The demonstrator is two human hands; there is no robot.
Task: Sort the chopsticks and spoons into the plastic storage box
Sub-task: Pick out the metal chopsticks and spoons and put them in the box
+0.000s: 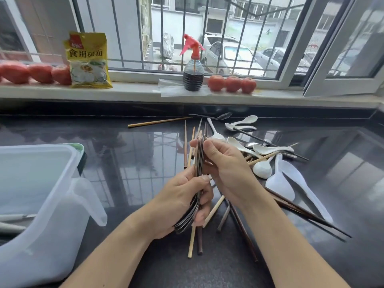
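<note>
My left hand (182, 201) grips a stack of metal spoons (190, 217) by the bowl end, handles pointing away from me. My right hand (225, 169) pinches the same stack higher up at the handles. Under and around both hands lie scattered wooden chopsticks (192, 244), light and dark. White ceramic spoons (262, 150) and two white plastic rice paddles (279, 182) lie to the right of my right hand. The clear plastic storage box (52, 196) stands at the left, with a few utensils visible low inside it.
The dark glossy countertop (124, 163) runs to a windowsill holding tomatoes (231, 84), a yellow food packet (88, 60) and a spray bottle (193, 75) with a red nozzle. A metal spoon (220, 116) and a light chopstick (160, 122) lie near the back edge.
</note>
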